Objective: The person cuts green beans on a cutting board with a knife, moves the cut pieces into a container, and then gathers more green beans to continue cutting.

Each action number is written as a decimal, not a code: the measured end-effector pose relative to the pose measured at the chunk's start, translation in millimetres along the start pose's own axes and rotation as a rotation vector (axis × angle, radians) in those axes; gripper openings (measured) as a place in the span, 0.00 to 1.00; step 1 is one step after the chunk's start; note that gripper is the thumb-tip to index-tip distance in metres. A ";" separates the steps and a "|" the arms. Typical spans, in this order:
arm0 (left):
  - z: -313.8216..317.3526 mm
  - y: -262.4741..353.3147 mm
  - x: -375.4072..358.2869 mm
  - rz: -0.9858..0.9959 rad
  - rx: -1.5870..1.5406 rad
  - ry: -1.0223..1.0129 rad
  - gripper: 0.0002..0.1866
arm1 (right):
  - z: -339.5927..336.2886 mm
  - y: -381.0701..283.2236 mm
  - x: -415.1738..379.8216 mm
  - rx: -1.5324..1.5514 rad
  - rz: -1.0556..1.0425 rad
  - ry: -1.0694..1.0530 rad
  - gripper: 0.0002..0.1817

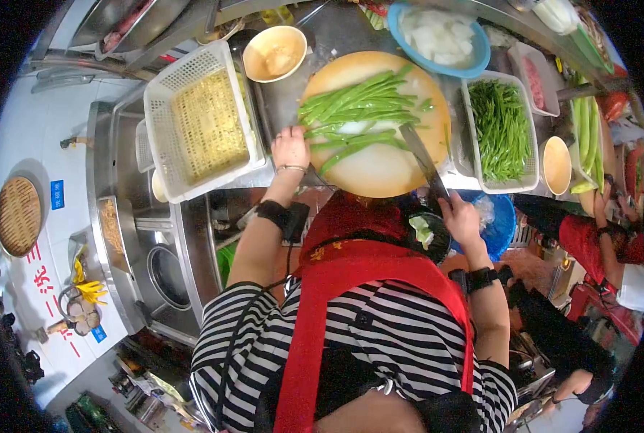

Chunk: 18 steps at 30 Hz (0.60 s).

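Observation:
Long green beans lie in a loose bundle across a round wooden cutting board, with a few spread below the main pile. My left hand is at the board's left edge, its fingers stretched out against the bean ends. In my right hand is the handle of a kitchen knife. The blade points up and left over the right part of the board, its tip close to the cut ends of the beans. A small bit of bean lies right of the pile.
Left of the board stands a white perforated basket and a cream bowl. A blue bowl of white pieces is behind; a white basket of cut greens stands right. A black bin is below. Another person's hand shows far right.

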<state>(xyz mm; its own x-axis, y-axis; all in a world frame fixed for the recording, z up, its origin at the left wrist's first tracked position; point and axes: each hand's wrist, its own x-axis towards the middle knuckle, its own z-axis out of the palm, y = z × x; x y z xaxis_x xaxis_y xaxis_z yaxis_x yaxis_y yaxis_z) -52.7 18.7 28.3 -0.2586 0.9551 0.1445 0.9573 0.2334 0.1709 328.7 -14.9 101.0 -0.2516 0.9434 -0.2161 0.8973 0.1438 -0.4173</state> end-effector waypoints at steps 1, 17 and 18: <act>-0.7 -2.6 0.1 0.055 0.009 -0.036 0.14 | -1.7 -0.1 -0.2 0.026 -0.029 0.019 0.11; -3.5 37.4 23.6 0.401 -0.534 -0.079 0.09 | 1.3 11.3 1.7 0.117 -0.011 0.051 0.12; -7.5 42.3 24.0 0.457 -0.413 0.011 0.08 | 0.2 10.5 1.5 0.113 -0.013 0.051 0.12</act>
<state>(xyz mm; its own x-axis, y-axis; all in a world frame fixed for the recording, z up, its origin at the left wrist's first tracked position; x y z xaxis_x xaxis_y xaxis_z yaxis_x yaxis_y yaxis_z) -19.5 50.0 46.3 0.1625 0.9394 0.3018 0.8431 -0.2911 0.4521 337.6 -12.0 96.1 -0.2412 0.9562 -0.1657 0.8467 0.1239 -0.5174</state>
